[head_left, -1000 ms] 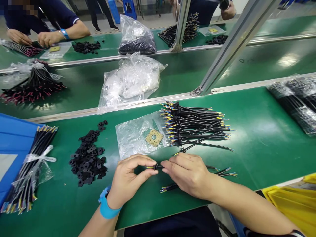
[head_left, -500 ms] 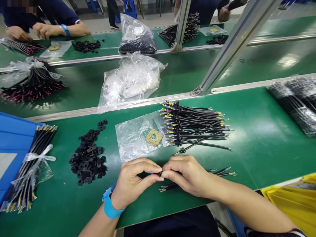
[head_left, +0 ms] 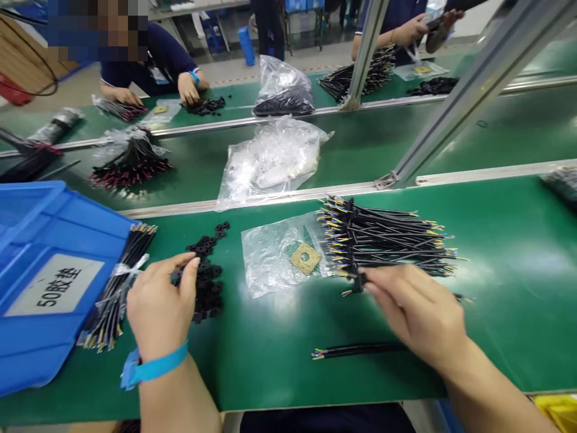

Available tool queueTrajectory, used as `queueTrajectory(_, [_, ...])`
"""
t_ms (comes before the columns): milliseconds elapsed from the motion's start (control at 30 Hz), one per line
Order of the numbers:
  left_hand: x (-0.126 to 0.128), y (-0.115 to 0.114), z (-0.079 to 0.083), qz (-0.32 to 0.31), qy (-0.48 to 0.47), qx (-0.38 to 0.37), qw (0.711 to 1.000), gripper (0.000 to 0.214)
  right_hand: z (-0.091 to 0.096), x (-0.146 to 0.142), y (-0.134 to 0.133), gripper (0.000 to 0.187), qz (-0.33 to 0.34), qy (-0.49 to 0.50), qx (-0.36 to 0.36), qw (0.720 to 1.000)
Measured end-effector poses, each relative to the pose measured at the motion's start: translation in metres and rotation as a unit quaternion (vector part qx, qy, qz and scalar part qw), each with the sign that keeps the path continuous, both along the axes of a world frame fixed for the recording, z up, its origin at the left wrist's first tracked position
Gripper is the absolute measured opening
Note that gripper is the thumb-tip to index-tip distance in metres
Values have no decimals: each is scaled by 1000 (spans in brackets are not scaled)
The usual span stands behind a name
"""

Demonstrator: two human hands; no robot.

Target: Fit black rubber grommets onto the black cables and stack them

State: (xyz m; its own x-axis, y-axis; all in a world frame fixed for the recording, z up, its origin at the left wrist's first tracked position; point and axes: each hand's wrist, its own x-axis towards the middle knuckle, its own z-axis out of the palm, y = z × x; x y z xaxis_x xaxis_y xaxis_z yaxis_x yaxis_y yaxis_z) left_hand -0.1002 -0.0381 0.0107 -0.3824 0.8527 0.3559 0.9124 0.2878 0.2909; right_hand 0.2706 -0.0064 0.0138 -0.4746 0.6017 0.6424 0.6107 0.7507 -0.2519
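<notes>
My left hand is over the left side of a pile of small black rubber pads; thumb and index finger are slightly apart, with dark pads showing between them. My right hand pinches a short black cable fitted with a black rubber pad, at the front left of a stack of similar cables. The rest of that cable is hidden by the fingers. A few bare-ended black cables lie nearer to me, partly under my right wrist.
A clear plastic bag with a tan square piece lies mid-table. At left are a tied cable bundle and a blue bin. A metal post slants up behind. Opposite, a person's hand touches black parts.
My hands have parted from their meeting point. The left went to the pad pile; the right carried the cable up to the stack. The view has turned left.
</notes>
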Motion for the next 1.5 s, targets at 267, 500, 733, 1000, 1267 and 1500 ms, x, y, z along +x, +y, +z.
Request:
queueTrajectory(267, [-8, 2, -27, -64, 148, -106, 981, 31, -16, 19, 34, 32, -115, -68, 27, 991])
queueTrajectory(500, [-15, 14, -38, -106, 129, -154, 974, 26, 0, 5, -2, 18, 176, -185, -258, 932])
queueTrajectory(733, [7, 9, -27, -82, 75, -156, 981, 17, -18, -10, -21, 16, 207, -331, -242, 888])
queueTrajectory(1000, [25, 15, -28, -142, -78, -79, 984, 27, -10, -10, -13, 9, 162, -289, -303, 894])
queueTrajectory(1267, [37, 14, -34, -339, -53, -157, 926, 46, -27, -15, -21, 10, 152, -322, -227, 906])
queueTrajectory(1500, [58, 11, -22, -391, -89, -67, 914, 33, -34, -17, -25, 16, 123, -283, -163, 937])
